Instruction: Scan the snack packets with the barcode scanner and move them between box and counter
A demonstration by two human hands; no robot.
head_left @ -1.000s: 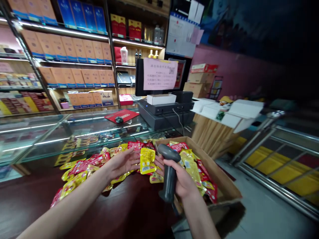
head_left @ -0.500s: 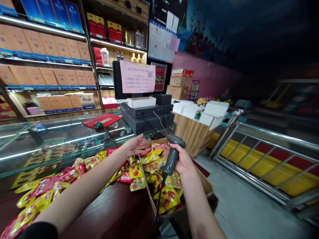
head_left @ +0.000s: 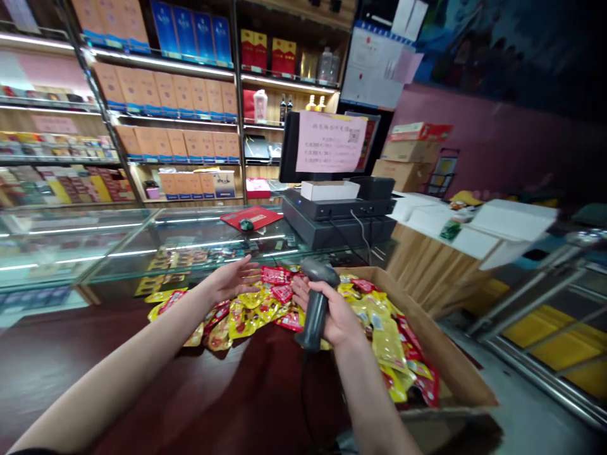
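My right hand point(head_left: 334, 313) holds a dark grey barcode scanner point(head_left: 313, 316) by its handle, thumb across it and fingers stretched out behind. Its cord hangs down toward the table. My left hand point(head_left: 234, 280) is open, fingers spread to the right, just above a pile of red and yellow snack packets point(head_left: 253, 316) on the dark red table. Whether it touches any packet I cannot tell. To the right, a cardboard box point(head_left: 441, 344) holds more shiny packets point(head_left: 384, 335), and my right forearm crosses its left side.
Behind the packets runs a glass display counter point(head_left: 184, 237) with a red mat point(head_left: 256, 218) and a mouse point(head_left: 246, 224). A black cash drawer point(head_left: 308, 221) and a monitor point(head_left: 290, 148) stand beyond. A metal railing point(head_left: 545, 360) is at right; stocked shelves line the back.
My view has swung left, so the counter and box appear further right. Both hands have shifted left relative to the box, the scanner moving from above it toward the pile on the table.
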